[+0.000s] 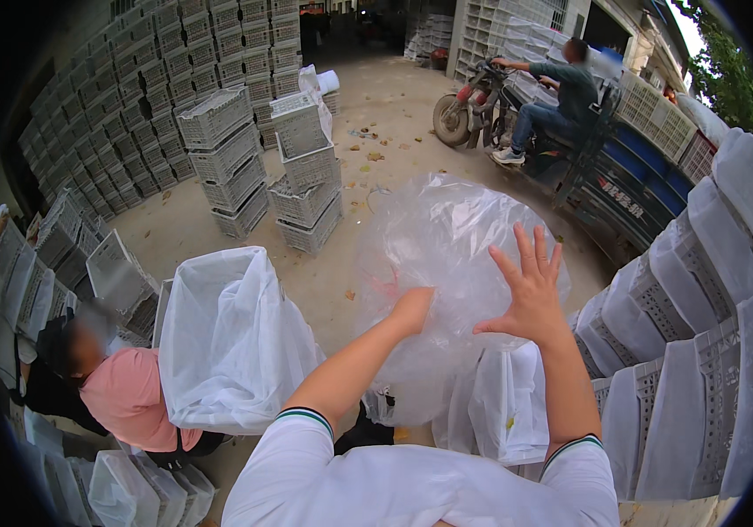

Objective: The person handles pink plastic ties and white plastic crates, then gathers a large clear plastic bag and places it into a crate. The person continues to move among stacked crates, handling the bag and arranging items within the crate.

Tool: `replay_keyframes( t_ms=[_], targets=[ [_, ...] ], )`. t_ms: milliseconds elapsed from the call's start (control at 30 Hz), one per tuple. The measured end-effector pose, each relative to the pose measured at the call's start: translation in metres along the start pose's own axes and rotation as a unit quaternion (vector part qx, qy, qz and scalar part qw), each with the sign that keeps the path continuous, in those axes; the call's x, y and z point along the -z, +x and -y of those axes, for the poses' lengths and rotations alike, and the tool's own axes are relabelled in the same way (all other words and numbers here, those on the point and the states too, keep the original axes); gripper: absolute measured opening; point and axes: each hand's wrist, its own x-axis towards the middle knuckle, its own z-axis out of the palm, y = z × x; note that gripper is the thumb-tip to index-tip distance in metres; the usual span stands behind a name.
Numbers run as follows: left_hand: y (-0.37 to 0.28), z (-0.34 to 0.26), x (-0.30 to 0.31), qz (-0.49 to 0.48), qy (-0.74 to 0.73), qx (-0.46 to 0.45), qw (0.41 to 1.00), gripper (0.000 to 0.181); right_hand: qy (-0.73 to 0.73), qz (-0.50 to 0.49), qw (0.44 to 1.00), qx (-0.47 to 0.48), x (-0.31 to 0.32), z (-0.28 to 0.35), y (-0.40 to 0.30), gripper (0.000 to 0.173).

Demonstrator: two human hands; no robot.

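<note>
A large, puffed-out clear plastic bag (455,230) fills the space in front of me. My left hand (416,309) is closed on its near side, and the plastic covers the fingertips. My right hand (529,286) is held up with fingers spread, its palm toward the bag's right side, holding nothing; whether it touches the film cannot be told. Some reddish marking (384,283) shows through the plastic on the left. Below the bag, by my right forearm, stands a crate lined with white sheeting (511,402). To the left is another crate with a white liner (225,342), open side up.
A person in a pink shirt (129,395) is bent beside the lined crate. Grey plastic crates (225,158) stand stacked ahead. Lined crates (686,395) rise close on my right. A rider sits on a cargo tricycle (528,125) ahead right. Leaves lie on the concrete ground (383,99).
</note>
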Motion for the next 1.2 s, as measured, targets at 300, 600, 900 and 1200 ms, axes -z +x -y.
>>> replay_keyframes(
  t_ms=[300,600,900,1200],
  targets=[
    [0.191,0.083,0.047,-0.098,-0.478,-0.006,0.873,0.069,0.587,0.301,0.717,-0.224,-0.242,-0.136,0.099,0.119],
    [0.328,0.154,0.053,-0.015,-0.293,-0.017,0.956,0.084,0.656,0.275,0.652,-0.262,-0.356,-0.180,0.221,0.108],
    [0.495,0.215,0.263,-0.138,-0.148,0.002,0.979,0.106,0.615,0.172,0.713,-0.288,-0.393,-0.356,0.380,0.097],
    [0.551,0.342,0.153,0.072,-0.783,0.263,0.559,0.074,0.470,-0.060,0.847,-0.242,-0.536,-0.381,0.550,0.086]
  ],
)
